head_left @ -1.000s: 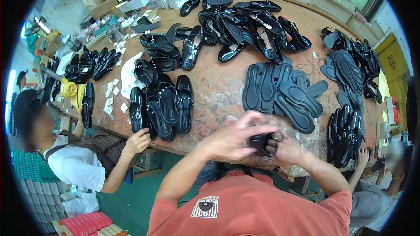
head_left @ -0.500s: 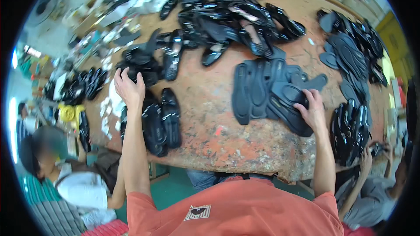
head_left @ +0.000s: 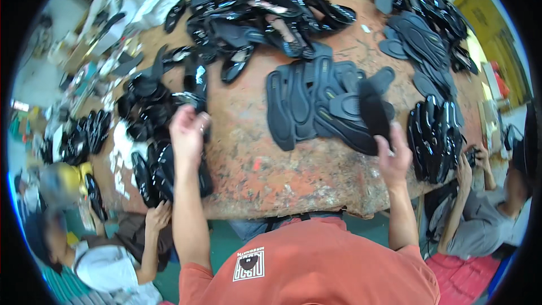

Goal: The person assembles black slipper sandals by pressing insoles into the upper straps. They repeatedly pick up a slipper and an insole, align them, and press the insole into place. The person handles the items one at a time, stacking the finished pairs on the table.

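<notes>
Two bare hands over a worn reddish worktable (head_left: 265, 164), near edge curving just above the person's orange shirt (head_left: 316, 265). Open room: bare patch of tabletop between the hands, running from the near edge up to the spread of flat black soles (head_left: 316, 101); little free space elsewhere. Left hand (head_left: 188, 133) sits over the left cluster of black shoe uppers (head_left: 152, 107), fingers curled round a small dark piece at the fingertips, pinch mostly closed; what exactly it has, cannot tell, too blurred. Right hand (head_left: 395, 155) grips one black sole (head_left: 374, 110) at its lower end, fingers wrapped tight, sole lifted upright and tilted slightly, just in front of the sole spread. Stack of black shoes (head_left: 437, 135) just right of the right hand, close to the table's right edge. More uppers piled at far side (head_left: 271, 5) and far right (head_left: 423, 22). Co-worker's hand (head_left: 158, 217) on near-left edge; another co-worker's hand (head_left: 480, 158) at right edge.
</notes>
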Tool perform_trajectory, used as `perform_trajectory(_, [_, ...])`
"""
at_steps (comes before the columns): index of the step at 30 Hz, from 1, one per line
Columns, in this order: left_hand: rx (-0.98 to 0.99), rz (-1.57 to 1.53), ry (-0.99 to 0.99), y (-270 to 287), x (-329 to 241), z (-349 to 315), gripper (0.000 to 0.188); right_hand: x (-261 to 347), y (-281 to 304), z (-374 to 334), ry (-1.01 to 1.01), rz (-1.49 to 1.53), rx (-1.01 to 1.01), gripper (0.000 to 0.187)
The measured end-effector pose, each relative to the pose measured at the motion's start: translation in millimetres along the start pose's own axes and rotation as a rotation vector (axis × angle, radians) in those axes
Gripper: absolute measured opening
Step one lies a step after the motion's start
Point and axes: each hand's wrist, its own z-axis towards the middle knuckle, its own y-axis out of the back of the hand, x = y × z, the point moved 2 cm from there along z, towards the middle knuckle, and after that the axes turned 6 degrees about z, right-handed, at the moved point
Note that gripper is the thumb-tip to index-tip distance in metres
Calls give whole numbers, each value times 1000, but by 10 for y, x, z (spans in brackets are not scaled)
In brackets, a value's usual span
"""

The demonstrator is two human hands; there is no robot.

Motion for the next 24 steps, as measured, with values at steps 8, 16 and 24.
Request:
perform_trajectory(8, [246, 397, -436, -285, 12, -2163, 22, -45, -8, 318, -538, 707, 234, 53])
perform_trajectory(16, [396, 502, -537, -412, 372, -2304, 27, -225, 442, 510, 198, -557, -182, 31])
perform_trajectory(24, [458, 462, -606, -451, 358, -2303, 34, 465, 53, 216, -403, 476, 731, 31])
